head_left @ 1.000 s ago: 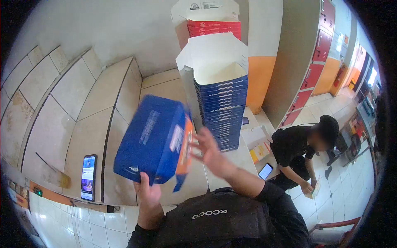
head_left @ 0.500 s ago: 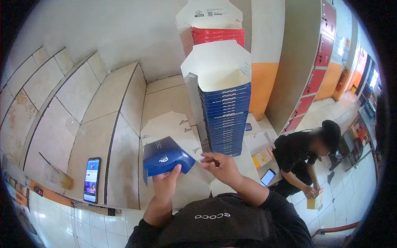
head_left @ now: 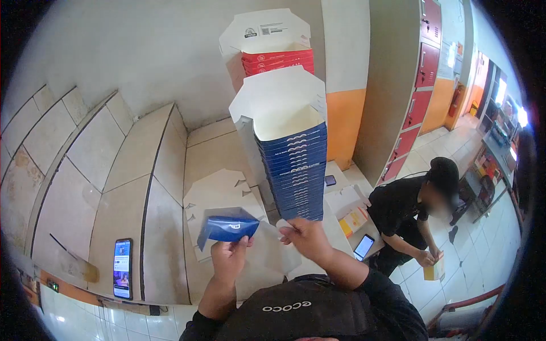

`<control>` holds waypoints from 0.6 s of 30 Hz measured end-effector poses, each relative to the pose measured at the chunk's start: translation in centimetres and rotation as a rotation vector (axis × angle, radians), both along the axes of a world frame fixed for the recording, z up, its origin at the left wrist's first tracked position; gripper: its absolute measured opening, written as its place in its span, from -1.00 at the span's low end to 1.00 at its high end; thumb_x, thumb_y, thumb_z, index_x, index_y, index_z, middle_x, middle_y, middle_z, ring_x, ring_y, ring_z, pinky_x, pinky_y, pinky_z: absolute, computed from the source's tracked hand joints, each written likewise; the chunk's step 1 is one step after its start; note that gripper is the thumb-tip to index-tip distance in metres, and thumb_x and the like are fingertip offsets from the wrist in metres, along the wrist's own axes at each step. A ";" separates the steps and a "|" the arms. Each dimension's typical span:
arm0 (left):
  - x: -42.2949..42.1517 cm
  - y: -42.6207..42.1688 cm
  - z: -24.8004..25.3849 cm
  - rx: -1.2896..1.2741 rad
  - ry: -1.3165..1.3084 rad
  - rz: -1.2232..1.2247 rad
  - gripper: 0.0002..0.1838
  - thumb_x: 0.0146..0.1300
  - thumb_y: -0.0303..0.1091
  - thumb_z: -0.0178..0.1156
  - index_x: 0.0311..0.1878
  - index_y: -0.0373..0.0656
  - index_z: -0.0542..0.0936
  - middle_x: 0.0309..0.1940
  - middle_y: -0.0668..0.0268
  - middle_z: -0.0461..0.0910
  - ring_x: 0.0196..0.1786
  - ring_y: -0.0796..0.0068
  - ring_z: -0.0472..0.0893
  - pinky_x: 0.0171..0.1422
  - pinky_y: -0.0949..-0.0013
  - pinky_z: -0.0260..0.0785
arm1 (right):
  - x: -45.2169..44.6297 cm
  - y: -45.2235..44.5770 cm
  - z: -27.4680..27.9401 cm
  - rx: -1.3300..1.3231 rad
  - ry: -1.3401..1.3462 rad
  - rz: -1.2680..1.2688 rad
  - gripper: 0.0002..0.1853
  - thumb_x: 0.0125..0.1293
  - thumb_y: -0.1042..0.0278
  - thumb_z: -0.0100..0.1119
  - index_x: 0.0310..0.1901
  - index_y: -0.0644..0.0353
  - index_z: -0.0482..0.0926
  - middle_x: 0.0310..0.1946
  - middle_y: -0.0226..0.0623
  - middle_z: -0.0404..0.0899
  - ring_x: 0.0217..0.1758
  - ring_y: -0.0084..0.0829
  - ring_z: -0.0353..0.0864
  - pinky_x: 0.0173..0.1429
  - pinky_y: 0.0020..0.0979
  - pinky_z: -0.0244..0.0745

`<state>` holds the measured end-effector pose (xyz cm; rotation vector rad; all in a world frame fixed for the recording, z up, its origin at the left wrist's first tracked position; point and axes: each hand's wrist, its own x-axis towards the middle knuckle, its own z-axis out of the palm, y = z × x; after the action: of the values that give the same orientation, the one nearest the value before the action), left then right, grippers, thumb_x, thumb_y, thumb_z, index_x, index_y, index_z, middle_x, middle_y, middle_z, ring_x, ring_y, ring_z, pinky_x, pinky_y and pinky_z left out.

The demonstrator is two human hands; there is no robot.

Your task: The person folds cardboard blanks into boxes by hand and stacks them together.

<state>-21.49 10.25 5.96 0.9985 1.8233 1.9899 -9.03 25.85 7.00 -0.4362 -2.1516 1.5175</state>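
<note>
My left hand (head_left: 230,258) is closed on the near edge of a blue carton (head_left: 227,228), whose white inner side (head_left: 222,193) spreads out behind it over the tiled counter. To its right, my right hand (head_left: 307,238) pinches a white flap (head_left: 282,225) at the carton's right side. Just beyond my right hand rises a tall stack of nested blue boxes (head_left: 293,170), the top one open with a white inside. Behind that stand red boxes (head_left: 278,61) with a raised white lid.
A phone (head_left: 122,269) and a cup with a straw (head_left: 85,270) are on the left of the tiled counter (head_left: 165,250). At the right, a co-worker (head_left: 415,213) holds a yellow-and-white carton (head_left: 434,268) near another phone (head_left: 364,247). Red lockers (head_left: 419,105) stand behind.
The blue carton has turned and tipped down, so its white inside now lies over the counter. My right hand has closed at its right side. The co-worker's carton has moved more upright.
</note>
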 end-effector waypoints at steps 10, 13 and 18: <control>2.7 2.5 -0.3 -0.179 0.471 0.259 -0.90 0.10 -0.52 0.14 -0.29 -0.26 0.53 -0.49 0.08 0.58 -0.42 0.24 0.63 -0.31 0.30 0.44 | 0.1 -2.1 0.1 0.716 0.219 0.031 -0.78 -0.01 0.53 0.14 -0.25 0.28 0.58 -0.49 -0.14 0.47 -0.47 -0.15 0.52 -0.37 -0.25 0.46; 3.0 3.0 -0.8 -0.102 0.483 0.208 -0.88 0.11 -0.49 0.12 -0.26 -0.24 0.53 -0.40 0.13 0.56 -0.32 0.18 0.58 -0.25 0.20 0.36 | -0.1 -2.6 0.9 0.640 0.285 -0.079 -0.74 -0.05 0.52 0.12 -0.24 0.30 0.56 -0.48 -0.15 0.46 -0.44 -0.16 0.51 -0.34 -0.26 0.47; 4.0 1.8 -2.3 -0.236 0.458 0.127 -0.78 0.12 -0.37 0.16 -0.19 -0.27 0.52 -0.26 0.13 0.57 -0.17 0.21 0.57 -0.10 0.26 0.38 | -0.3 -3.0 -0.1 0.679 0.219 -0.019 -0.80 -0.04 0.50 0.13 -0.30 0.29 0.56 -0.40 -0.16 0.49 -0.29 -0.19 0.53 -0.25 -0.29 0.48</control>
<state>-17.50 12.05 3.68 1.3742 2.3433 1.6489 -9.36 22.84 6.85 -0.0487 -2.2967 0.7020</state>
